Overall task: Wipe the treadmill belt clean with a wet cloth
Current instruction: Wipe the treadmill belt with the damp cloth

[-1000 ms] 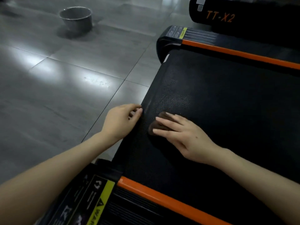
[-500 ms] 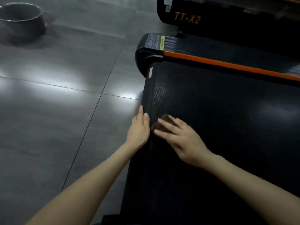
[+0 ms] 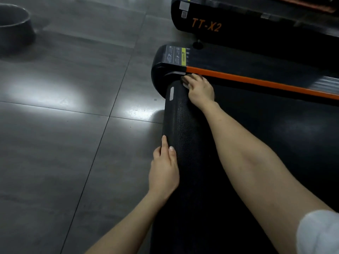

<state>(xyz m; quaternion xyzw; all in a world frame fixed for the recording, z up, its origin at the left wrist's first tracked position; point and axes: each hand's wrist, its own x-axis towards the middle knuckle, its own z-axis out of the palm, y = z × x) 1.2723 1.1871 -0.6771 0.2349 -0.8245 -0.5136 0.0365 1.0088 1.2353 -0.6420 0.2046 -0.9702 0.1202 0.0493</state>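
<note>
The black textured treadmill belt (image 3: 183,125) curves over the rear end of the deck and runs off to the right. My right hand (image 3: 200,89) presses a small dark brown cloth (image 3: 184,81) onto the belt's far corner, right against the orange side rail (image 3: 256,80); the hand covers most of the cloth. My left hand (image 3: 164,169) rests flat on the belt's rounded end edge, nearer to me, with its fingers together and nothing in it.
A black end cap (image 3: 165,65) with a warning label closes the far rail. Beyond it stands another black machine marked TT-X2 (image 3: 205,25). A grey metal bowl (image 3: 12,24) sits on the grey tiled floor (image 3: 64,125) at far left.
My right hand slid the cloth away from me along the belt's end, up to the corner by the orange rail. My left hand stayed on the belt's edge. The view shifted.
</note>
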